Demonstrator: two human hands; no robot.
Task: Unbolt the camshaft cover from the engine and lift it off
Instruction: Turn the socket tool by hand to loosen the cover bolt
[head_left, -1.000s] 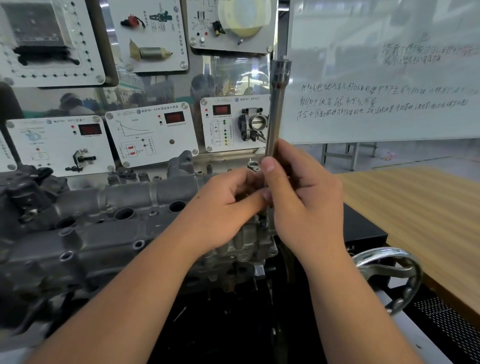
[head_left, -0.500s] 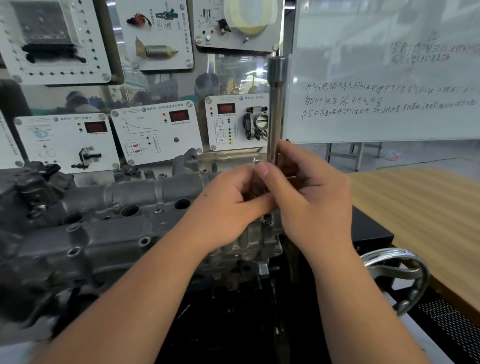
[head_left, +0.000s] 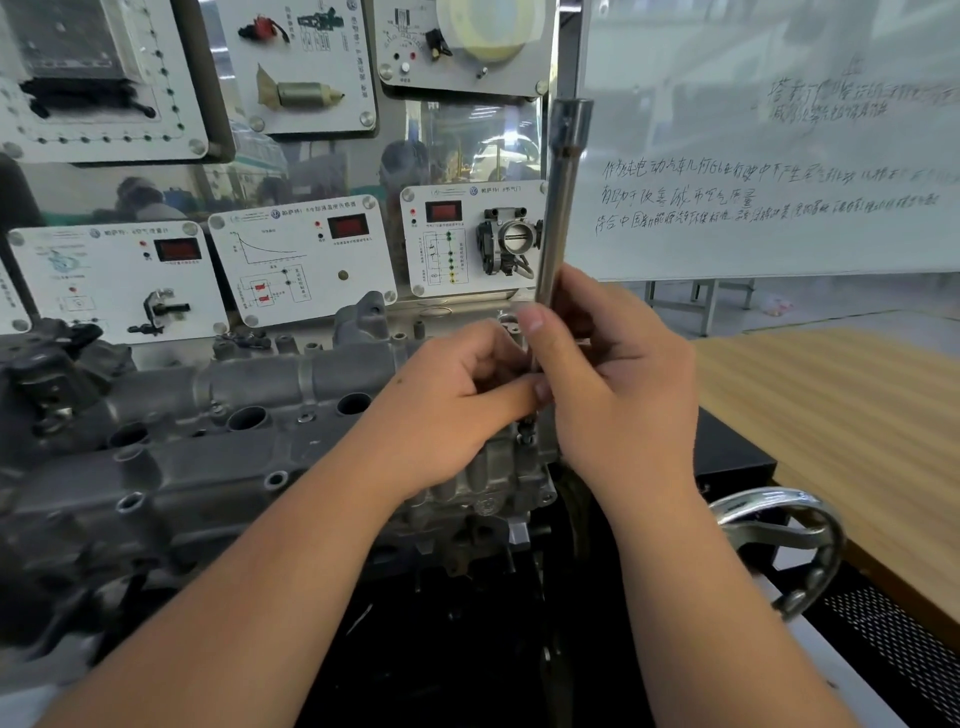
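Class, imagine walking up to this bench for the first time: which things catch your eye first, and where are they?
At centre, the right hand and left hand hold a long steel socket extension standing upright over the right end of the grey camshaft cover. Behind the engine hang white display panels, and a whiteboard with handwriting fills the upper right.

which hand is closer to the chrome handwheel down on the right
Right. The right hand, gripping the upright extension bar, is above-left of the handwheel; the left hand is farther left.
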